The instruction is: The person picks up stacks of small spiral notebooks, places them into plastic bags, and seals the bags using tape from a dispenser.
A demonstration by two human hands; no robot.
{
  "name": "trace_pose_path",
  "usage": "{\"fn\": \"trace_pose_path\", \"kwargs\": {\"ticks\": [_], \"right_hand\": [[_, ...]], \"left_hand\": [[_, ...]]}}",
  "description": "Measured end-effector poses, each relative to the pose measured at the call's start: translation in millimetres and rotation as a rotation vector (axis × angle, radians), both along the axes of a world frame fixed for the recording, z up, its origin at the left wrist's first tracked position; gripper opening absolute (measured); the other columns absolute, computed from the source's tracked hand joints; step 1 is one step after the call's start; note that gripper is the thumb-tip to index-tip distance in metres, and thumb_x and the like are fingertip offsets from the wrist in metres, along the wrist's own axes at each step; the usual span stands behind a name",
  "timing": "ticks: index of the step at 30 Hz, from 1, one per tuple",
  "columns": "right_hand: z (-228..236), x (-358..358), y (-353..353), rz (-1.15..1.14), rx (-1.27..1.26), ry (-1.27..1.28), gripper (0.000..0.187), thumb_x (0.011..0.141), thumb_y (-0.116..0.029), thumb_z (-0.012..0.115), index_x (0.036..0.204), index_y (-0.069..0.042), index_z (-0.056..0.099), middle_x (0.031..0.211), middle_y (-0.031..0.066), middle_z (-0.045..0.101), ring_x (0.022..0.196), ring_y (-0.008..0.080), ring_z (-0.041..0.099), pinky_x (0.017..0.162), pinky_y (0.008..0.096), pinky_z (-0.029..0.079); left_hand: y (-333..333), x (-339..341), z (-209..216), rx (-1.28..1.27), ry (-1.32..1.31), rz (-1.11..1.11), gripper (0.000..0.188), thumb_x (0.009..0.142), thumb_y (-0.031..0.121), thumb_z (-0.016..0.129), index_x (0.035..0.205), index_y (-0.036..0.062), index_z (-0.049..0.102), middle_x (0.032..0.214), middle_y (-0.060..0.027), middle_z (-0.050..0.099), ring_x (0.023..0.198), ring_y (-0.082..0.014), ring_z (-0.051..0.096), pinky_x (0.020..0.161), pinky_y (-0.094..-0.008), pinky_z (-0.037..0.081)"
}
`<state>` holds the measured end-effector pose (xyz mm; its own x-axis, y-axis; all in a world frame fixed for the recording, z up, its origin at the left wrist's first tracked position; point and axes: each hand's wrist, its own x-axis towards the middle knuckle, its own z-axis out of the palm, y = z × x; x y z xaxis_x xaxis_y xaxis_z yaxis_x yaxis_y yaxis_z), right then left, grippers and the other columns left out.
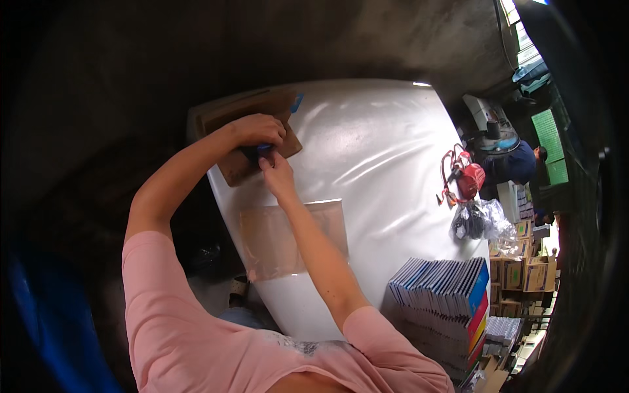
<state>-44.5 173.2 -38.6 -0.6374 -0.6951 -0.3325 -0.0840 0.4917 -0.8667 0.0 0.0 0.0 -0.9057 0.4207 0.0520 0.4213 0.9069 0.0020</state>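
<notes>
Both arms reach to the far left of the white-covered table, over a brown cardboard box (pixel 237 173) with raised flaps. My left hand (pixel 261 130) is closed, its fingers curled down at the box opening; what they grip is hidden. Just nearer, my right hand (pixel 278 171) pinches a small dark blue thing (pixel 265 149) between thumb and fingers, its kind too small to tell. The two hands almost touch there. Under my right forearm, a clear plastic sheet or bag (pixel 327 226) lies flat along the table's near left side.
A tall stack of thin books (pixel 436 288) with coloured covers stands at the near right. Along the right edge lie a red bag with straps (pixel 468 180) and crumpled clear plastic (pixel 496 226). Beyond, a person in dark blue (pixel 517 162) bends near cardboard cartons (pixel 538 274).
</notes>
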Motion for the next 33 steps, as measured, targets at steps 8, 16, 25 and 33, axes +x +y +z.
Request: {"fn": "trace_pose_path", "kwargs": {"ticks": [8,16,25,33], "right_hand": [[54.6,-73.7,150.6,0.433,0.332,0.775,0.062,0.064,-0.027,0.077,0.120,-0.018,0.053,0.126,0.0169,0.044,0.117,0.0347,0.042,0.092,0.0435,0.041],[3.6,1.6,256.4,-0.242,0.491,0.547,0.053,0.068,-0.029,0.077,0.111,-0.010,0.054,0.120,0.0162,0.042,0.114,0.0345,0.041,0.089,0.0448,0.041],[-11.3,20.2,290.4,-0.691,-0.230,-0.140,0.031,0.076,-0.009,0.067,0.103,-0.007,0.053,0.089,0.0106,0.059,0.066,0.0165,0.058,0.054,0.0289,0.049],[69.5,66.6,374.9,-0.831,-0.320,-0.001,0.027,0.072,-0.013,0.075,0.094,-0.002,0.065,0.066,0.0020,0.060,0.053,0.0082,0.053,0.044,0.0220,0.041]], "left_hand": [[28.6,23.1,35.5,0.106,-0.304,0.341,0.068,0.071,-0.012,0.055,0.128,0.0237,0.046,0.140,-0.0050,0.036,0.125,-0.0256,0.041,0.101,-0.0395,0.039],[174.3,88.8,-25.4,0.616,-0.172,0.165,0.090,0.073,0.046,0.065,0.141,0.0053,0.022,0.143,-0.0221,0.025,0.133,-0.0393,0.024,0.107,-0.0470,0.023],[287.9,102.5,-73.3,0.192,-0.093,0.258,0.087,0.071,0.048,0.065,0.139,0.0087,0.029,0.141,-0.0167,0.030,0.129,-0.0415,0.028,0.100,-0.0572,0.027],[369.4,95.8,-9.4,0.658,-0.046,0.022,0.046,0.077,0.027,0.068,0.117,0.0076,0.057,0.108,-0.0117,0.062,0.080,-0.0281,0.065,0.067,-0.0365,0.052]]}}
